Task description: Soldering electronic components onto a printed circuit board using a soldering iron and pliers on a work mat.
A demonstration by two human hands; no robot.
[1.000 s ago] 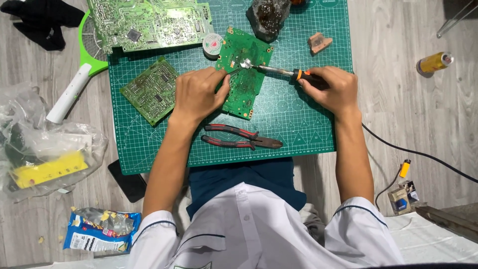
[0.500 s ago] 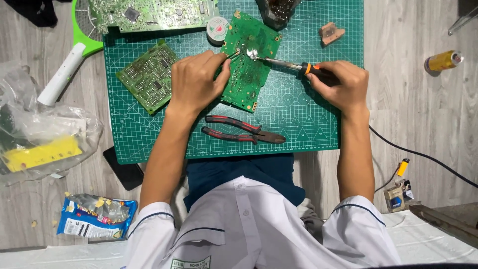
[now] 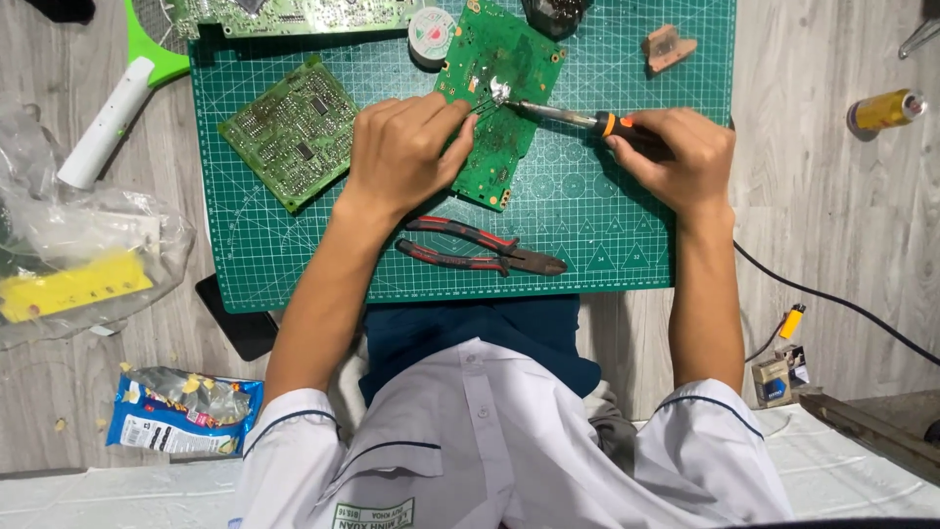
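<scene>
The left hand [image 3: 406,152] is pinching solder wire against the green circuit board [image 3: 499,98] lying on the cutting mat [image 3: 607,235]. The right hand [image 3: 676,157] is gripping the soldering iron [image 3: 578,120], tip touching a shiny joint. Soldering looks underway; red pliers [image 3: 480,247] are lying idle on the wooden floor's mat.

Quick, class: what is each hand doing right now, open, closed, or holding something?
Left hand: closed, fingers pinching a thin wire at the green circuit board.
Right hand: closed around the soldering iron, tip on the board.
</scene>
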